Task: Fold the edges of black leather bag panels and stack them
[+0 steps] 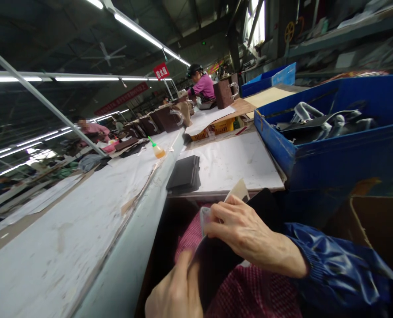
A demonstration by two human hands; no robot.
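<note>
Over my lap, a limp black panel (216, 260) is held between both hands. My left hand (176, 289) is closed on its near left edge, thumb along the border. My right hand (241, 227) is curled in a pinch at its upper edge, beside a grey-white strip wrapped in clear plastic (203, 216). A stiff cream-coloured piece (238, 190) sticks up behind the right fingers; what it joins is hidden. On the white-covered bench ahead lies a stack of black rectangular pieces (184, 173).
A blue bin (342, 161) on the right holds black pieces with plastic-wrapped handles (315, 123). A glue bottle with green nozzle (157, 149) stands on the long white table (93, 229) to the left. Brown boxy bags (165, 119) and a co-worker (204, 86) are farther off.
</note>
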